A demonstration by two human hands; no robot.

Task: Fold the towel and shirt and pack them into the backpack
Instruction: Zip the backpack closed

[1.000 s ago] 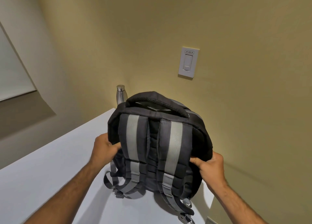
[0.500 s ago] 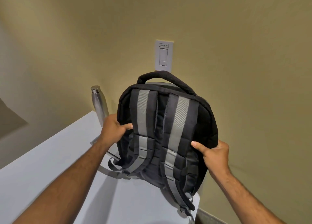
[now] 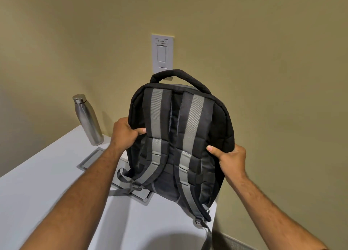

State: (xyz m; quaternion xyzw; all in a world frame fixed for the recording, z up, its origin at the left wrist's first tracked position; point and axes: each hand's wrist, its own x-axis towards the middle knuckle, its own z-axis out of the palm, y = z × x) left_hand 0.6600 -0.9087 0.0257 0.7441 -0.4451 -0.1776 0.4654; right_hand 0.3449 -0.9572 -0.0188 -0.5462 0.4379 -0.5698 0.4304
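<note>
Hands: left hand point(image 3: 125, 132), right hand point(image 3: 230, 158) grasp backpack point(image 3: 178, 136) sides | bottle point(image 3: 87, 119) left | switch point(image 3: 162, 53) behind

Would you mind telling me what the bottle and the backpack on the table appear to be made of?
The bottle looks like brushed stainless steel: a silvery body with soft vertical highlights and a matching metal cap. The backpack seems to be a matte black woven synthetic, likely nylon or polyester, with quilted padding on its back panel and grey webbing along the straps.

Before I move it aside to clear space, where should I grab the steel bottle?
Grip the steel bottle around its narrow neck just under the cap, coming from the left or above. It stands upright and clear there; the backpack crowds its right.
</note>
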